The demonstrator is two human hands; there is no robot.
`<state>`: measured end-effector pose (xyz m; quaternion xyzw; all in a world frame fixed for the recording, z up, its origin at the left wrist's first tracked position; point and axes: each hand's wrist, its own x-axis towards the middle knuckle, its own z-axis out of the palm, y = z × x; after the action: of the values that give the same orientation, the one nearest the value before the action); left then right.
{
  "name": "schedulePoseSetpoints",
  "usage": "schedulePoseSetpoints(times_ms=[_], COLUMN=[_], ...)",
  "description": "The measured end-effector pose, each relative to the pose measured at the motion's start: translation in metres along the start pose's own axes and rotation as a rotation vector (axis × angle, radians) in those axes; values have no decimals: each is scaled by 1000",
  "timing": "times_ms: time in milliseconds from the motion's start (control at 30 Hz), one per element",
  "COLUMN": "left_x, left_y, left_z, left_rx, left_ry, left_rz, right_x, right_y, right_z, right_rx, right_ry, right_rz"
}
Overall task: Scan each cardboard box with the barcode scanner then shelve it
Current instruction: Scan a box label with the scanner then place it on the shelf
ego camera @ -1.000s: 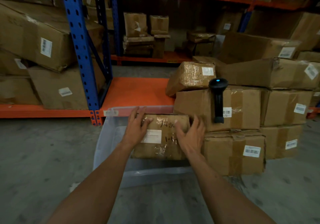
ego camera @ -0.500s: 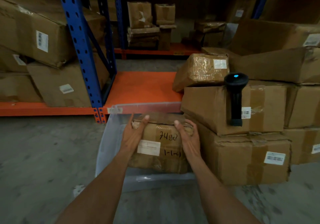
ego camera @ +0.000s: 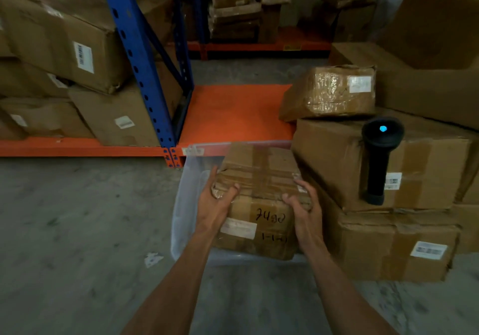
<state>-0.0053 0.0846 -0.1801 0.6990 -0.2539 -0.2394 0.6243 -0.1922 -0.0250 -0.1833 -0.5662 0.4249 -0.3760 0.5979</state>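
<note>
A taped cardboard box (ego camera: 261,205) with a white label and handwritten "7490" sits tilted in a clear plastic bin (ego camera: 185,205) on the floor. My left hand (ego camera: 215,202) grips its left side and my right hand (ego camera: 303,209) grips its right side. A black barcode scanner (ego camera: 377,161) with a blue light hangs head-up on the front of a stacked carton (ego camera: 334,163) to the right of the bin, apart from both hands.
An orange shelf deck (ego camera: 233,114) lies behind the bin, with a blue rack upright (ego camera: 137,59) at its left. A small wrapped box (ego camera: 329,92) rests atop the right stack. Labelled cartons (ego camera: 77,49) fill the left bay. Bare concrete floor (ego camera: 77,218) spreads left.
Both hands have slid from the box's top to its sides and lifted and tilted it in the bin. The view has come closer and dipped lower.
</note>
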Motion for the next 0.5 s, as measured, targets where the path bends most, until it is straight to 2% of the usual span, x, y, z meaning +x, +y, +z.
schedulePoseSetpoints(times_ms=[267,500], left_x=[-36,-76], left_y=[202,403], left_z=[-52,-85], left_rx=[-31,-114], left_ry=[-162,-30], left_rz=[-64,-181], right_x=[-49,-95], right_y=[-196,-400], right_z=[-3,2], right_rx=[-56,-109], right_ry=[-17,-11], right_rz=[11,51])
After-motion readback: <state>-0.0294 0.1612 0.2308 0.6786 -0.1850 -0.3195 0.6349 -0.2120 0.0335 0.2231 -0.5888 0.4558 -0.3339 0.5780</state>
